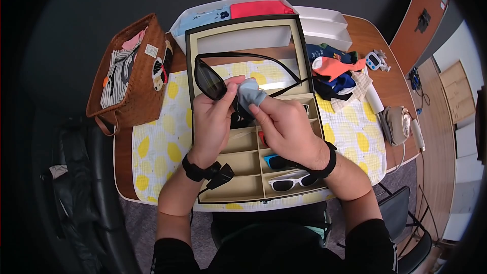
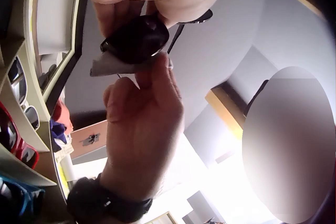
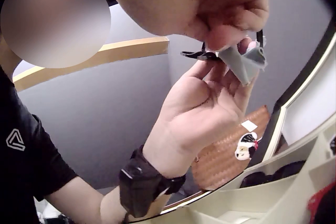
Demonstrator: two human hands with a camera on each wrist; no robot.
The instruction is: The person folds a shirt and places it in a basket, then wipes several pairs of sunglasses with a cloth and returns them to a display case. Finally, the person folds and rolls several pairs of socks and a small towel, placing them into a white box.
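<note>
Working remotely, I have the left hand (image 1: 212, 128) gripping the dark sunglasses (image 1: 209, 79) above the compartmented box (image 1: 242, 162), their front slanting down and rightward into the grey cloth (image 1: 249, 94), which the right hand (image 1: 293, 128) pinches from its own, nearer side.

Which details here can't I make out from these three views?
- Second lens of the black sunglasses: head view, behind the grey-blue cloth and hands.
- Any smudges on the lens at the cloth: left wrist view, too dark.
- Most of the red glasses: head view, behind the right hand.
- Basket bottom: head view, under striped clothing.
- Writing on the basket's tag: head view, too small.
</note>
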